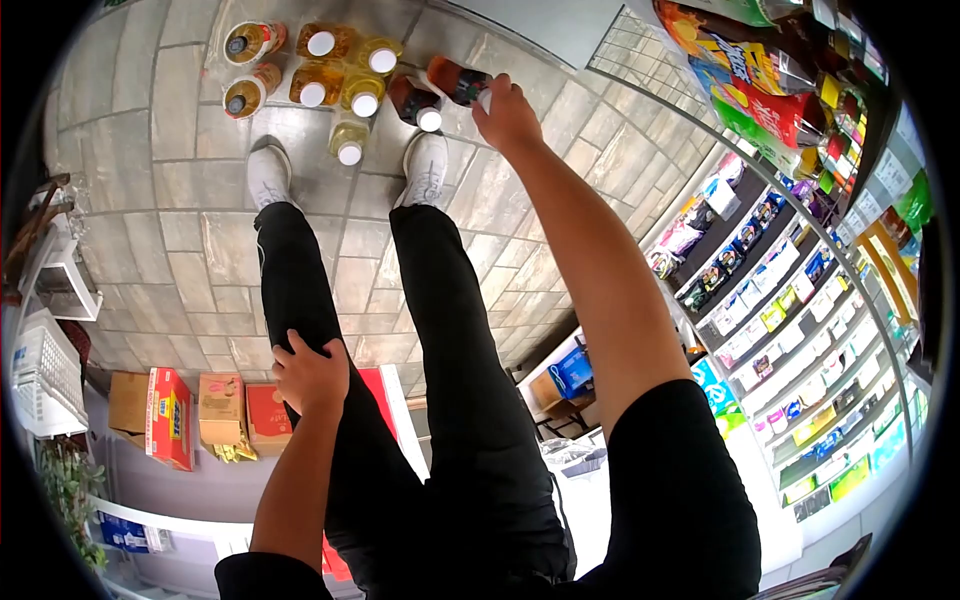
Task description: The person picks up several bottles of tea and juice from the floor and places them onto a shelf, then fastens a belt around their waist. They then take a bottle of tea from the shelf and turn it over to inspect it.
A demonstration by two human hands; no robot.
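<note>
While left hand rests, right hand grips bottle (partly hidden).

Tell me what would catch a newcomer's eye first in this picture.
Most striking is the right hand reaching down to a dark bottle at the edge of a cluster of yellow drink bottles on the tiled floor. The left hand rests on the thigh, and packed store shelves fill the right side.

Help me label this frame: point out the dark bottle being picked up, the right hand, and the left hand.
dark bottle [457, 79], head view, on its dark body.
right hand [508, 115], head view, back of the hand.
left hand [311, 374], head view, back of the hand, resting on the thigh.
</note>
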